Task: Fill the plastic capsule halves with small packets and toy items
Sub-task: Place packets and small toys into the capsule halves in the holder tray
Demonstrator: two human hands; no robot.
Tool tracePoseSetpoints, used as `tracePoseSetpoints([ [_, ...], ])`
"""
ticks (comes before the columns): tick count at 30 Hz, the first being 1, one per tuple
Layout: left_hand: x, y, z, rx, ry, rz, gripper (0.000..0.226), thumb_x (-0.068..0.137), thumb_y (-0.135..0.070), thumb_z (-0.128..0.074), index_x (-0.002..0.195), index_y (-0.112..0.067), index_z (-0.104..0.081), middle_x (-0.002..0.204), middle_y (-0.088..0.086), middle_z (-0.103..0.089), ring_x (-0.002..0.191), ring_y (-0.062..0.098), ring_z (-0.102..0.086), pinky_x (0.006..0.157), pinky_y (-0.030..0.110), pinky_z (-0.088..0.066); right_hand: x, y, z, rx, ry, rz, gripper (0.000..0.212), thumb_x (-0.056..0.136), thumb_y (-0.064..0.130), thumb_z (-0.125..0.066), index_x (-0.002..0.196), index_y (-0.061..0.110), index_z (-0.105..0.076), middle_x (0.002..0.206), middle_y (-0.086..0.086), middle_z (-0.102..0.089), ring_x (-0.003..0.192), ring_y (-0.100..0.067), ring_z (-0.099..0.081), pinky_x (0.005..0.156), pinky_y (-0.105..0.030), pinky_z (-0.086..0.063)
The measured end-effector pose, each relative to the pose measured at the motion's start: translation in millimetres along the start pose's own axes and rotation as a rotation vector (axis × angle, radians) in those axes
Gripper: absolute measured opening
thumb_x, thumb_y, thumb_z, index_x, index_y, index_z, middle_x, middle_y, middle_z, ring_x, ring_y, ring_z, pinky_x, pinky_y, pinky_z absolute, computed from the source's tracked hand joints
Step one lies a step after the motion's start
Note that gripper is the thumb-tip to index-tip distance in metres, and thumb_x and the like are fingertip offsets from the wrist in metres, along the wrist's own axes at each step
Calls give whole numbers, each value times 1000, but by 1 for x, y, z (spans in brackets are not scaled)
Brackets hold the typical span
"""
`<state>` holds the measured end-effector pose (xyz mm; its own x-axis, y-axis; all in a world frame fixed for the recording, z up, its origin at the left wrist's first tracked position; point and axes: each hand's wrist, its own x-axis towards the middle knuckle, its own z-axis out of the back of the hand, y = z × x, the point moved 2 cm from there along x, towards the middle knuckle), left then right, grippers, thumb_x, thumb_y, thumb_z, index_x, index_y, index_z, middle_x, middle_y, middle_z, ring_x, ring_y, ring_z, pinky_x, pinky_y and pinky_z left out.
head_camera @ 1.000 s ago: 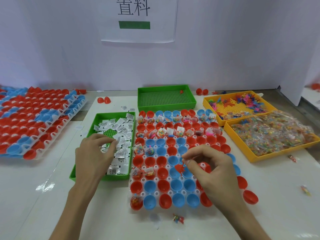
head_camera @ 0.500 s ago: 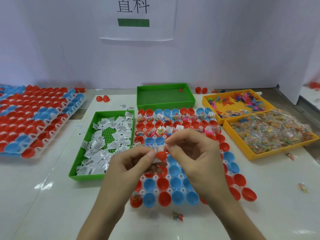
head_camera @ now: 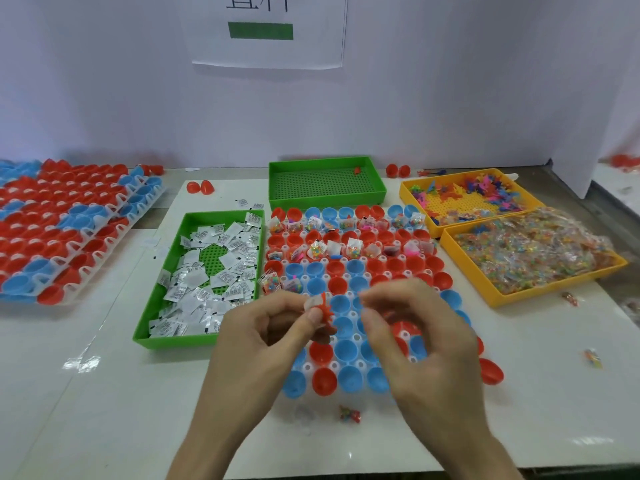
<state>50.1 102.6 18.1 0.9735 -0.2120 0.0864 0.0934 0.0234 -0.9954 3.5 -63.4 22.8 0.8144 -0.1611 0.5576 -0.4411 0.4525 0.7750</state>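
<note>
A white tray point(head_camera: 306, 367) of red and blue capsule halves point(head_camera: 346, 351) lies in the middle of the table. Its two far rows of halves hold bead packets and toys, and the near halves are bare. Above the tray, my left hand point(head_camera: 263, 337) pinches a small white packet point(head_camera: 311, 302) together with a red spiky toy point(head_camera: 325, 310) between thumb and fingers. My right hand point(head_camera: 415, 341) hovers just right of them with its fingers loosely curled. I see nothing in it.
A green tray point(head_camera: 166, 341) of white packets sits left of the capsule tray, and an almost bare green tray point(head_camera: 325, 188) sits behind it. Yellow trays at the right hold toys point(head_camera: 485, 192) and bead bags point(head_camera: 530, 254). Stacked capsule trays point(head_camera: 69, 220) lie far left. A loose bead packet point(head_camera: 349, 414) lies near.
My left hand left the green packet tray and met my right hand over the capsule tray. The red toy passed from right hand to left, and the right hand drew slightly away.
</note>
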Motion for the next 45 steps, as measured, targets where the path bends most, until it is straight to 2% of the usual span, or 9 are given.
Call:
tracePoseSetpoints([
  [5,-5,7,9,10,-63,21,13,76,-30,-68,85,-30,-78,76,1,-78,73,15,-76,67,14,-56,-63,-26,10,-389,265,133,12,70,27,-78,80,33,-73,65,21,-58,63,9,-50,70,-17,-42],
  [9,-9,11,5,29,-36,28,12,80,-30,-66,81,-28,-78,75,1,-78,74,14,-76,67,13,-55,-90,-42,-1,-638,583,50,36,57,61,-70,86,42,-77,61,26,-57,59,12,-55,60,-11,-41],
  [12,-12,12,2,59,-9,12,13,83,-30,-64,81,-30,-77,75,-1,-78,74,13,-76,67,13,-55,-93,-45,-5,-699,576,29,44,51,67,-62,85,43,-77,62,23,-55,55,8,-56,48,-12,-42],
  [18,-16,13,3,48,-13,6,14,78,-36,-64,82,-34,-77,77,-2,-78,76,12,-76,62,11,-53,-100,-40,-7,-625,555,-15,29,70,64,-50,89,47,-62,80,19,-52,51,-4,-53,53,-4,-43],
  [23,-17,15,5,83,-15,-7,13,78,-38,-65,81,-39,-78,78,-6,-78,75,8,-75,60,11,-52,-97,-36,-9,-689,619,73,29,82,60,-49,91,46,-72,83,18,-60,61,5,-53,56,-6,-45],
  [26,-16,16,6,139,-42,-20,13,75,-43,-65,80,-44,-77,78,-11,-77,74,3,-71,60,13,-52,-98,-35,-7,-575,602,92,13,62,45,-71,75,43,-70,74,19,-57,64,4,-48,55,-9,-43],
  [29,-15,16,5,131,-40,-35,12,76,-40,-66,78,-42,-78,77,-10,-76,74,2,-71,61,11,-50,-87,-29,-4,-532,577,135,4,74,47,-68,75,42,-69,70,24,-59,68,12,-55,63,-5,-42],
  [38,-17,2,-5,75,30,-201,17,76,-28,-78,80,-45,-79,81,-13,-76,78,1,-70,69,11,-51,-23,-8,11,226,-103,-407,26,76,18,-80,89,40,-78,85,10,-77,82,-9,-73,73,-18,-57],
  [45,-26,8,-9,44,-38,-253,23,71,-35,-74,94,-40,-77,76,-7,-75,72,10,-73,69,16,-56,-18,6,-4,367,125,-434,30,92,7,-67,94,34,-80,92,10,-78,92,-5,-72,77,-11,-53],
])
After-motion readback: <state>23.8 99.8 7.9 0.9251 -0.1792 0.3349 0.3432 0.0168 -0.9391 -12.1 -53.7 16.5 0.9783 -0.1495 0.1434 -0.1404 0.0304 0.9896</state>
